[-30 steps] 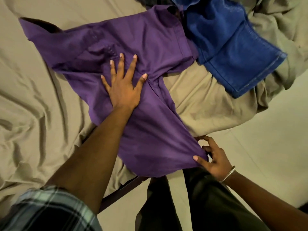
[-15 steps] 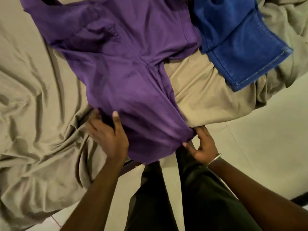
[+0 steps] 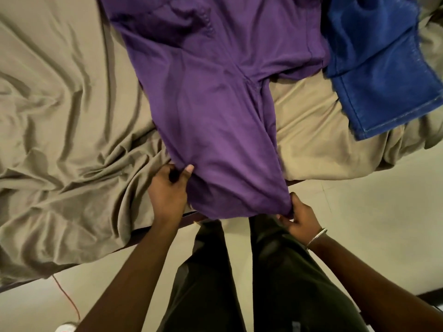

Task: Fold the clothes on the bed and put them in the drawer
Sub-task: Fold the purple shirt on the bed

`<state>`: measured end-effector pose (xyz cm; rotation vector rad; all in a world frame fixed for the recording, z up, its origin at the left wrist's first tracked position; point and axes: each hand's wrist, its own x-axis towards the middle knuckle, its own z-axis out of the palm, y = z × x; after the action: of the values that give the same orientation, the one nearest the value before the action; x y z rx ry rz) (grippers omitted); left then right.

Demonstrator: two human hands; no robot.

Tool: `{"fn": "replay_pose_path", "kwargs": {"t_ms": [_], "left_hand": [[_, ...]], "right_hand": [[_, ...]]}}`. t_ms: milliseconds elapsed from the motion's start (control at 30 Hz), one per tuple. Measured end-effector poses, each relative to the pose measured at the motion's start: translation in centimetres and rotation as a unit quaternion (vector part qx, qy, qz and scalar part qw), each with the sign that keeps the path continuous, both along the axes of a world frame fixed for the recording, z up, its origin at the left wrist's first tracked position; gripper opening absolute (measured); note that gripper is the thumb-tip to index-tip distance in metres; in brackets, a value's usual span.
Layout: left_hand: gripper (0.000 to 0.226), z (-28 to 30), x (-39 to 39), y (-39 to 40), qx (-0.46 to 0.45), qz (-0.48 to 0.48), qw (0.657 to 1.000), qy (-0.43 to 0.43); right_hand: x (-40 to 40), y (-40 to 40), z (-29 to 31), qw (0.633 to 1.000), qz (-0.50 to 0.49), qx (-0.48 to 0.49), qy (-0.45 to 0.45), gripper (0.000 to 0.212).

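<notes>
Head view: purple garment at the bed's near edge. Your left hand and right hand each pinch a hem corner; keep tension even, then fold away.

You are looking at a plain purple garment lying over a beige, unpatterned bedsheet. A bright blue garment is showing pale stitching along its hem. You are wearing dark trousers and a silver bangle.
</notes>
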<state>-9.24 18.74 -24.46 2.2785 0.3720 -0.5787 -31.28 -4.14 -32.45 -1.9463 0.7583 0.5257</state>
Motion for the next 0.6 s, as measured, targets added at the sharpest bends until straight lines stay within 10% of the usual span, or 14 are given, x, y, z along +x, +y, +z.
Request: {"fn": "replay_pose_path", "kwargs": {"t_ms": [333,600], "left_hand": [[0.016,2.2,-3.0,1.3,-0.215,0.123,0.967,0.057],[0.045,2.9,-3.6,3.5,-0.313,0.101,0.937,0.121]], "right_hand": [[-0.9,0.2,-0.1,0.99,0.015,0.076,0.119,0.015],[-0.1,0.3,0.3,0.972,-0.048,0.187,0.137,0.047]]}}
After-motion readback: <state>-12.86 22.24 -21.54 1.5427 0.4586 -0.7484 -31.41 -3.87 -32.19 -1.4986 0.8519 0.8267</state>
